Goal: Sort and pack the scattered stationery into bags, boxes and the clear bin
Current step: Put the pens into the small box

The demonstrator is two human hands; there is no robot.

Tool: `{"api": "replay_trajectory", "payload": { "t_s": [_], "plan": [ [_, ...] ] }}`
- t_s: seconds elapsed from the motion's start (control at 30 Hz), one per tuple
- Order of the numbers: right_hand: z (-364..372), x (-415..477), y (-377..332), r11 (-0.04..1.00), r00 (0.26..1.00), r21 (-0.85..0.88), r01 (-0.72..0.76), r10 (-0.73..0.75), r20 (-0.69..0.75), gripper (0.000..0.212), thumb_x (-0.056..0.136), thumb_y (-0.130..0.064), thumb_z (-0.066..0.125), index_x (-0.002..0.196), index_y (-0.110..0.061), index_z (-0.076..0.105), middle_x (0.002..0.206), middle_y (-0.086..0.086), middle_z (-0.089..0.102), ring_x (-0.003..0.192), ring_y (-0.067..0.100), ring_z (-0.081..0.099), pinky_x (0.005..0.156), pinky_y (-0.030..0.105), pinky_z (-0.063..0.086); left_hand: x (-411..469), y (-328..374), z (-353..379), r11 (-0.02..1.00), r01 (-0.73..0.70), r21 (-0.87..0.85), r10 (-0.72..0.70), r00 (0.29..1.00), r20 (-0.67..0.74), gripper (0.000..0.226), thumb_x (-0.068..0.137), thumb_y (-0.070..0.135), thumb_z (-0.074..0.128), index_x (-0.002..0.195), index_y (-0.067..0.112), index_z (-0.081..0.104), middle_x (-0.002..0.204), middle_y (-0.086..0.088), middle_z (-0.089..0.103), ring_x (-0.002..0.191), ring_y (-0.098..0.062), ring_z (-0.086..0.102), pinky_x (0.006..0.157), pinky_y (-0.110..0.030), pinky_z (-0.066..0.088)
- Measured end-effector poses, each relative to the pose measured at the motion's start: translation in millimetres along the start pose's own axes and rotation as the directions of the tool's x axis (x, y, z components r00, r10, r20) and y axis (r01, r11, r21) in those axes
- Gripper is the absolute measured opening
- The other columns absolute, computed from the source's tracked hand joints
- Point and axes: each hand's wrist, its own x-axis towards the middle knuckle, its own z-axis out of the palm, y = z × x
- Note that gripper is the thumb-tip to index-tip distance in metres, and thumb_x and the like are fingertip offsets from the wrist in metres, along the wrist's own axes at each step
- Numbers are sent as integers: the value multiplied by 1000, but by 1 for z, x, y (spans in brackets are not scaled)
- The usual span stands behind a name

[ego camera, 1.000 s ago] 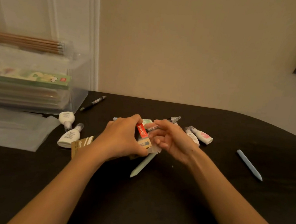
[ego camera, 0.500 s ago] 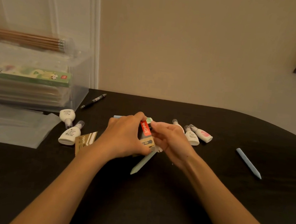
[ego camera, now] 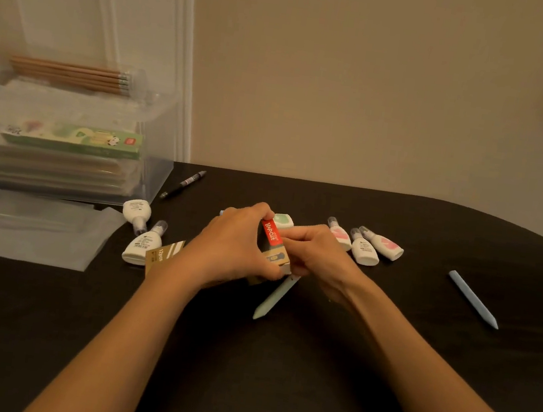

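Left hand (ego camera: 233, 247) and right hand (ego camera: 320, 260) meet over the dark surface (ego camera: 275, 379), right of the clear plastic bin (ego camera: 157, 156) — both clasping a small red-labelled brown cardboard box (ego camera: 272, 235). Seemingly the boxing step; next calls for closing its flap squarely.

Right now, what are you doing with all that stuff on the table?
A person is holding a small box over the table. The left hand grips it and the right hand pinches it from the other side. Lying loose around them are white bottles, a green pen just below the hands, a blue pen far to the right and a black pen by the bin. A bag lies flat on the left.
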Motion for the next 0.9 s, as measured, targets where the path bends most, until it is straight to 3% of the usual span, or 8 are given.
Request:
{"api": "replay_trajectory", "payload": {
  "t_s": [0.13, 0.27, 0.37, 0.43, 0.5, 0.57, 0.77, 0.9],
  "plan": [
    [4, 16, -4, 979, 997, 205, 5, -21, 76, 17, 90, -14, 56, 97, -13, 71, 66, -1, 58, 53, 2, 48, 47, 16, 39, 5, -14, -16, 993, 88, 84, -79, 991, -105, 80, 58, 45, 79, 127, 27, 43, 122, 2, 52, 109, -17, 47, 84, -30, 42],
    [20, 51, -12, 968, 985, 244, -66, 103, -141, 18, 87, -15, 54, 86, -10, 72, 58, -1, 55, 49, 4, 46, 47, 17, 38, 14, -34, -39, 966, 227, 127, -171, 921, -349, 77, 62, 42, 78, 127, 18, 46, 121, -5, 56, 111, -23, 51, 86, -34, 43],
    [37, 85, -20, 994, 972, 73, -86, 100, -214, 20, 89, -13, 51, 86, -14, 71, 61, 0, 57, 52, 6, 46, 49, 18, 37, 20, -56, -59, 913, 393, 106, -309, 839, -448, 68, 64, 40, 79, 120, 16, 49, 118, -9, 57, 109, -28, 52, 85, -37, 43],
    [49, 111, -21, 979, 976, -198, -40, -4, -216, 23, 92, -11, 48, 97, -16, 70, 77, -1, 61, 62, 4, 52, 54, 17, 41, 24, -67, -66, 873, 470, 133, -369, 814, -449, 61, 64, 40, 79, 111, 15, 49, 113, -10, 58, 106, -30, 53, 78, -36, 40],
    [59, 141, -18, 806, 980, -591, 14, -130, -154, 31, 93, -10, 43, 113, -18, 65, 107, 2, 60, 90, 12, 57, 74, 26, 48, 28, -77, -70, 844, 511, 165, -407, 809, -425, 60, 65, 41, 79, 108, 15, 47, 112, -9, 57, 106, -30, 52, 76, -35, 39],
    [69, 168, -12, 524, 985, -850, 45, -167, -51, 39, 94, -12, 41, 131, -19, 51, 133, 9, 45, 120, 25, 41, 93, 37, 43, 32, -87, -73, 827, 533, 182, -444, 816, -371, 60, 65, 41, 78, 109, 15, 46, 113, -9, 55, 107, -29, 51, 77, -35, 38],
    [97, 208, -3, 204, 972, -951, 231, -98, 215, 71, 92, -12, 50, 148, -29, 12, 157, 4, 4, 139, 31, 13, 104, 49, 32, 39, -107, -74, 827, 531, 184, -485, 840, -243, 64, 64, 38, 79, 112, 14, 45, 108, -6, 49, 107, -27, 48, 76, -34, 38],
    [108, 217, -12, 116, 946, -940, 322, -83, 314, 57, 93, -22, 53, 143, -20, 27, 146, 13, 30, 133, 33, 29, 98, 48, 37, 39, -109, -73, 832, 527, 174, -480, 841, -251, 57, 62, 37, 80, 94, 18, 37, 93, -1, 40, 102, -26, 49, 73, -34, 38]
  ]
}}
